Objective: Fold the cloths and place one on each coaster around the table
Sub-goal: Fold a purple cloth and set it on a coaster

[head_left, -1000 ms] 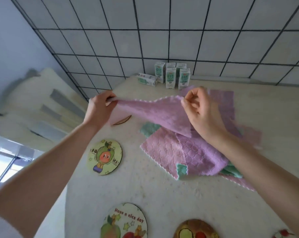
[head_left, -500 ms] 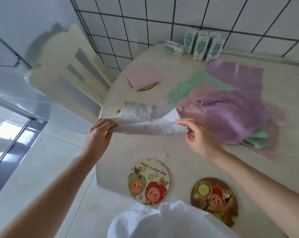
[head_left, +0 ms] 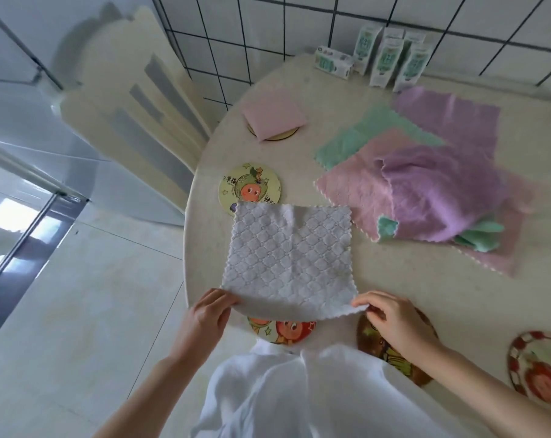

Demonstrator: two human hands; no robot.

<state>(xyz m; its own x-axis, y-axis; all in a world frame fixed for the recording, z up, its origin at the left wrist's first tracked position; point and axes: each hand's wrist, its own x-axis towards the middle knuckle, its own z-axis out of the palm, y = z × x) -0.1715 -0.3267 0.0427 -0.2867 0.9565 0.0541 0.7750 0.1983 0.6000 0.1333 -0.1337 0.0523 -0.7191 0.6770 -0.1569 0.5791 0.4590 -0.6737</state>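
A round pale tabletop (head_left: 425, 298) is set against a white tiled wall (head_left: 299, 26), with a chair (head_left: 135, 109) drawn up at its left edge and small cartons (head_left: 391, 61) standing at the back. A white cloth (head_left: 288, 257) is spread flat near the front edge, its far side overlapping the yellow coaster (head_left: 250, 184). Its near corners are pinched, the left one between thumb and fingers of the left hand (head_left: 204, 317) and the right one by the curled fingertips of the right hand (head_left: 394, 317). The near edge is lifted slightly above the apple coaster (head_left: 286, 331). Both forearms are reached forward from the body, wrists low over the front rim. One pink folded cloth (head_left: 274, 116) is already laid on a far coaster (head_left: 277, 138); the unfolded pile (head_left: 432, 197) lies to the right. The first fold of the white cloth is judged to be in hand. Next, the near edge would need to be carried over to the far edge and the corners matched before release.
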